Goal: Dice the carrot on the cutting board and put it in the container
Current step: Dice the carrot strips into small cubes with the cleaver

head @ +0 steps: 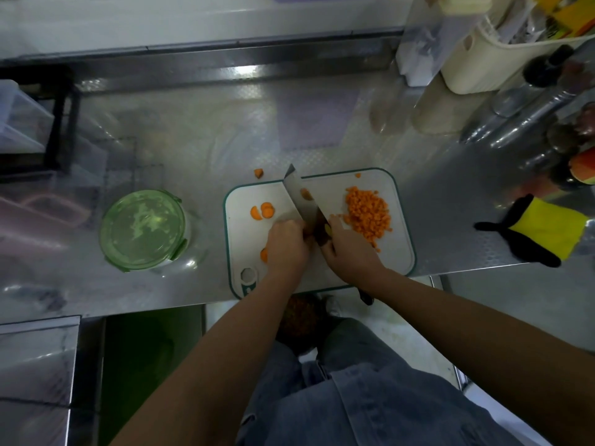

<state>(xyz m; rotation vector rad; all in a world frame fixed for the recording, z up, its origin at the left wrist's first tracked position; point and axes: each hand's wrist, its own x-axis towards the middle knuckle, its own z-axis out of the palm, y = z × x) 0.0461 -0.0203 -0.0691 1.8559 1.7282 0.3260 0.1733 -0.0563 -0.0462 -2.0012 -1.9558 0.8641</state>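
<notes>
One lidded container (143, 231) stands beside the board (331, 193); right hand (349, 252) grip clasps knife (301, 196), left hand (286, 244) grip unclear.

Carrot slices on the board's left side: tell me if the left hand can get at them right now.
Probably yes. The left hand sits just beside the carrot slices, with only bare board between; the knife is on its other side.
</notes>
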